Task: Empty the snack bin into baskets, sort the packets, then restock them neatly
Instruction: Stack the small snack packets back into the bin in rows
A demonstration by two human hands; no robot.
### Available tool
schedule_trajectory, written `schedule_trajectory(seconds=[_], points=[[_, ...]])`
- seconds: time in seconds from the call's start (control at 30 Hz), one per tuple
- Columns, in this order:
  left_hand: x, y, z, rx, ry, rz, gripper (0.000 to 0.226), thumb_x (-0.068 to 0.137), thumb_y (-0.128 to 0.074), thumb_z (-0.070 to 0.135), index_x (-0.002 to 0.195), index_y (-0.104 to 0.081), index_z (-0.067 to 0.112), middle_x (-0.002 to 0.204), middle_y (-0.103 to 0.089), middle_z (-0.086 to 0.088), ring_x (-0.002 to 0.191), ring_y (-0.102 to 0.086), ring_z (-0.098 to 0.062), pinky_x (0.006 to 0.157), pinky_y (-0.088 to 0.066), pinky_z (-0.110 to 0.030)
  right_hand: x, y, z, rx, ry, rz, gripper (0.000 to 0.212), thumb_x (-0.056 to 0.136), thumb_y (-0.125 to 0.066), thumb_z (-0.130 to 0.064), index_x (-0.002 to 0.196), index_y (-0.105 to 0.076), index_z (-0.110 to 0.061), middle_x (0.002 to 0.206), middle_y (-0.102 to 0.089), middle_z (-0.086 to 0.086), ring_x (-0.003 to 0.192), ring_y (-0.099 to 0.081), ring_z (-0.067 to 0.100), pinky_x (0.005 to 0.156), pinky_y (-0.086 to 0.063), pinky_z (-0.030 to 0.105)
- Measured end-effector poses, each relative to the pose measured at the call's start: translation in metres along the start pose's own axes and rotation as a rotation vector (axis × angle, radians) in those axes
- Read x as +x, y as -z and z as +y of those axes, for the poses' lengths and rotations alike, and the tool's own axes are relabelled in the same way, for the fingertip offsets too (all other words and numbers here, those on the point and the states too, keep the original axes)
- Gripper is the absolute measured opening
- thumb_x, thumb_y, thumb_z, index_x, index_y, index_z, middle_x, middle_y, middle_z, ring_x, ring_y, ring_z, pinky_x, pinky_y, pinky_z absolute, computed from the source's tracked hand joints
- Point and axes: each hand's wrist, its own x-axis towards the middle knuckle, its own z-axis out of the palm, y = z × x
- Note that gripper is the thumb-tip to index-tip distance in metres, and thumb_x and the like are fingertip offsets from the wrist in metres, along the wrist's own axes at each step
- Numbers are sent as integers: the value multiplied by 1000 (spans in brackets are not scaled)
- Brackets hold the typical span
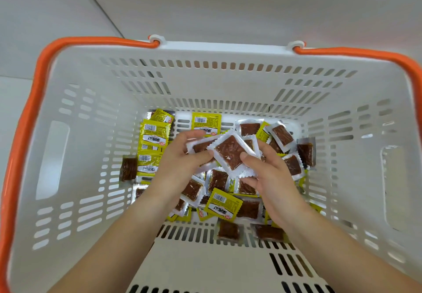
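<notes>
The basket [96,132] looks like moulded white plastic, smooth and faintly glossy, its walls pierced with slots. Its orange handles [29,114] are plastic too, smooth with a slight sheen. The clear packets [230,153] are shiny transparent film with crimped, serrated edges (the brown contents look coarse and fibrous). The yellow packets [154,132] are glossy printed foil-like film.
</notes>
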Motion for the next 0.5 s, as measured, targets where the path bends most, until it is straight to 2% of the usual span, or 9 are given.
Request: schedule_trajectory(seconds=[0.07, 0.13, 0.17, 0.23, 0.3, 0.33, 0.37, 0.43, 0.5], points=[[3, 5, 1, -99, -5, 135, 45, 72, -70, 3, 108, -60, 27, 107, -65, -9, 90, -67, -19, 82, -51, -32, 1, 2, -1, -11, 1, 65, 48, 91, -60, -16, 136, -48, -28, 130, -55, 1, 114, -55, 17, 80, -48, 29], [7, 14, 6, -227, -45, 265, 40, 80, -64, -5, 110, -56, 21, 99, -63, -7, 86, -66, -19, 83, -49, -31, 1, 3, -4, -45, 16, 90, 48, 92, -59, -15, 137, -47, -29, 127, -55, -9, 108, -54, 8, 78, -45, 26], [8, 18, 9, -281, -49, 246, 36, 83, -61, -5, 112, -56, 16, 95, -63, -6, 85, -66, -19, 82, -50, -30, 1, 3, -6, -69, 31, 71, 45, 92, -59, -13, 133, -49, -30, 120, -55, -16, 103, -53, 2, 77, -43, 26], [8, 20, 11, -243, -12, 74, 31, 85, -60, -4, 113, -57, 8, 92, -66, -5, 83, -67, -18, 76, -51, -27, 0, 3, -7, -111, 40, -9, 46, 90, -61, -11, 130, -51, -32, 110, -50, -27, 100, -50, -6, 82, -41, 26], [5, 14, 8, -1, 26, -70, 29, 84, -63, 0, 110, -63, 13, 96, -69, -4, 90, -66, -17, 80, -48, -25, -1, 1, -8, -130, 32, -76, 49, 89, -62, -12, 130, -52, -37, 111, -46, -29, 96, -51, -12, 79, -42, 24], [4, 9, 6, 97, 39, -86, 28, 85, -64, 2, 108, -63, 18, 98, -70, -2, 93, -66, -15, 81, -47, -22, -1, 0, -8, -131, 34, -98, 48, 90, -61, -13, 129, -52, -39, 110, -47, -28, 91, -53, -15, 74, -42, 22], [3, 6, 5, 143, 49, -92, 28, 86, -64, 4, 109, -63, 20, 98, -70, 1, 91, -67, -11, 79, -47, -16, 0, 0, -7, -129, 32, -110, 46, 91, -60, -14, 128, -53, -41, 113, -49, -25, 92, -54, -15, 73, -42, 22], [0, 1, 3, 117, 91, -128, 32, 88, -64, 7, 117, -59, 20, 98, -70, 2, 82, -69, -5, 78, -47, -12, 1, -1, -7, -109, 17, -106, 42, 93, -54, -12, 125, -55, -40, 128, -50, -16, 112, -52, 1, 79, -45, 28], [0, 3, 1, 31, 186, -176, 38, 89, -63, 9, 123, -56, 24, 105, -69, -5, 89, -70, -14, 87, -51, -25, 2, -2, -7, -85, -11, -99, 42, 94, -45, -9, 121, -57, -39, 139, -45, -11, 125, -46, 14, 89, -45, 35]])
